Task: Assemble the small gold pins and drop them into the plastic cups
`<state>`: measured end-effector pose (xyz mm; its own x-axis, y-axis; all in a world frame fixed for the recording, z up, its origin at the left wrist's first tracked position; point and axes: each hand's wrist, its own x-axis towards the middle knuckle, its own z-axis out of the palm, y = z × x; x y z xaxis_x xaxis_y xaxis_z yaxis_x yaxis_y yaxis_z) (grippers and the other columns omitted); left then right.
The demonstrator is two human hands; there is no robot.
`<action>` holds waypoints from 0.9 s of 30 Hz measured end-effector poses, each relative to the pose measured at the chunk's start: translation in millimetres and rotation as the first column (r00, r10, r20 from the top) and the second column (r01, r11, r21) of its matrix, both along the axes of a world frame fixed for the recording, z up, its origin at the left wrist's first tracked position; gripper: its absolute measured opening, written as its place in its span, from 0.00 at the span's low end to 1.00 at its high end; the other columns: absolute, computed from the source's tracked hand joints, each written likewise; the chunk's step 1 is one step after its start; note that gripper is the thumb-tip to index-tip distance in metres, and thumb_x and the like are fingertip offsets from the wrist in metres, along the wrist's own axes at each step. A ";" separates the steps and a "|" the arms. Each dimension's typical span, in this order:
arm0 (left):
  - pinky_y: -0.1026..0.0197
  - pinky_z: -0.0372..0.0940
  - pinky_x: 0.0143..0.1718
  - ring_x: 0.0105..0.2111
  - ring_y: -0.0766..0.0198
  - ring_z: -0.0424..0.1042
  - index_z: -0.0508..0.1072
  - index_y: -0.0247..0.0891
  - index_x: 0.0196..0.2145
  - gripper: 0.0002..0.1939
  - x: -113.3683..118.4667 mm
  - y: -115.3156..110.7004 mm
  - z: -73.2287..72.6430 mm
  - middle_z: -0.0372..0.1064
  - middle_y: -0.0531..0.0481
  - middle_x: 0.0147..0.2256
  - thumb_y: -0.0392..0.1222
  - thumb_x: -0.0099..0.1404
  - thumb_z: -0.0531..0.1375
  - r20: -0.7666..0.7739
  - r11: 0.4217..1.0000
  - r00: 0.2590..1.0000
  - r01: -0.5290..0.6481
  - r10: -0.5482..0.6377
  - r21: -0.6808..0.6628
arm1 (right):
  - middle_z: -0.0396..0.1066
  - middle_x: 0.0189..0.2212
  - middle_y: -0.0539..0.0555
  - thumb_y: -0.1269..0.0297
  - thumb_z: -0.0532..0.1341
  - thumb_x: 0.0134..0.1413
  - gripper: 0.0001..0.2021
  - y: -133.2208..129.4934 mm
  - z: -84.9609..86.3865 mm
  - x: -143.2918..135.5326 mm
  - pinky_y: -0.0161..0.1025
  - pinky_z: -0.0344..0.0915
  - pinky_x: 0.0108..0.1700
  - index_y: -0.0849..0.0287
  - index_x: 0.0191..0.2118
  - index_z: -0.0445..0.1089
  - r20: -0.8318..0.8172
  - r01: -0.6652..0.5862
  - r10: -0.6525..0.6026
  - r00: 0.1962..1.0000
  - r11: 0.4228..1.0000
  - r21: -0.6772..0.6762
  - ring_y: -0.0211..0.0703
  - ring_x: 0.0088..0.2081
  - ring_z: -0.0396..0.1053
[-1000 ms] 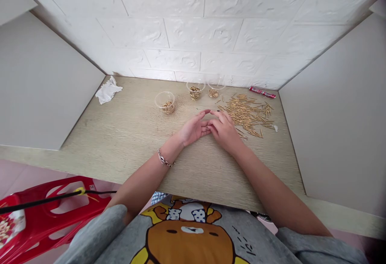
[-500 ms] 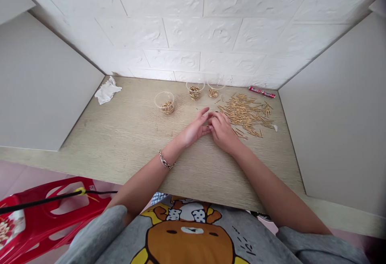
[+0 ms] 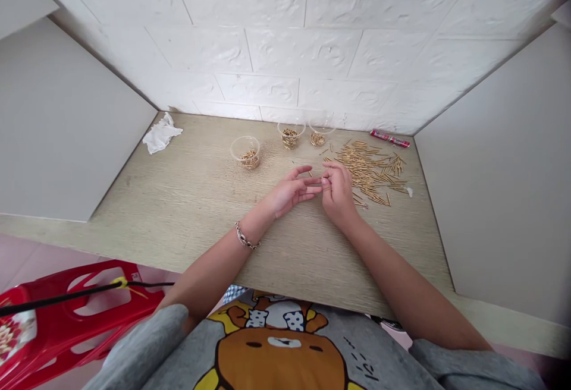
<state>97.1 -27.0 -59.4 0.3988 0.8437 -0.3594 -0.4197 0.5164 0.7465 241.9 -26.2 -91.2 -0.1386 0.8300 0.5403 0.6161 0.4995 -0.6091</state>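
My left hand (image 3: 292, 192) is over the middle of the table, palm turned up, its fingers apart and reaching toward the other hand. My right hand (image 3: 338, 194) is closed in a pinch at the left fingertips; what it pinches is too small to make out. A spread pile of thin gold sticks (image 3: 363, 167) lies just beyond and right of my right hand. Behind the hands stand three clear cups, each with small gold pieces: a left cup (image 3: 246, 153), a middle cup (image 3: 291, 134) and a right cup (image 3: 319, 133).
On the wooden table (image 3: 187, 182), a crumpled white tissue (image 3: 162, 134) lies at the back left and a red wrapper (image 3: 389, 138) at the back right. A white brick-patterned wall (image 3: 276, 51) and grey side panels enclose it. A red stool (image 3: 66, 313) stands lower left.
My right hand has shifted slightly right and its fingers have drawn together. The fingers of my left hand have stretched further out. The view has moved a little.
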 end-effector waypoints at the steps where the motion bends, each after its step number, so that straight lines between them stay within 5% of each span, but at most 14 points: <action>1: 0.62 0.62 0.40 0.34 0.67 0.72 0.62 0.36 0.47 0.22 -0.1 0.1 -1.1 0.71 0.45 0.40 0.26 0.54 0.54 -0.031 1.000 1.000 0.003 -0.003 0.015 | 0.62 0.43 0.58 0.68 0.46 0.56 0.05 0.5 0.1 0.9 0.52 0.56 0.49 0.56 0.34 0.57 -0.021 0.030 -0.030 0.999 1.000 0.000 0.47 0.49 0.59; 16: 0.70 0.55 0.24 0.22 0.76 0.63 0.73 0.32 0.28 0.08 7.1 -0.2 -8.5 0.67 0.54 0.23 0.37 0.48 0.65 -0.109 0.994 0.991 -0.067 0.077 0.090 | 0.61 0.44 0.59 0.68 0.47 0.55 0.05 -7.0 2.7 -6.7 0.53 0.55 0.51 0.57 0.35 0.59 -0.063 0.013 -0.016 0.998 0.999 -0.045 0.48 0.50 0.58; 27: 0.68 0.50 0.21 0.19 0.76 0.59 0.70 0.32 0.27 0.06 7.1 1.4 -7.1 0.68 0.52 0.26 0.38 0.53 0.60 -0.195 0.992 0.978 -0.047 0.070 0.118 | 0.62 0.44 0.58 0.66 0.52 0.54 0.05 -9.3 8.6 -5.5 0.52 0.56 0.52 0.57 0.32 0.64 -0.055 0.036 -0.039 0.998 0.998 -0.059 0.48 0.50 0.59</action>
<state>104.1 -25.6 -66.5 0.2777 0.9028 -0.3284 -0.2846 0.4038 0.8695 236.4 -35.5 -82.6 -0.0776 0.8641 0.4973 0.5976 0.4396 -0.6705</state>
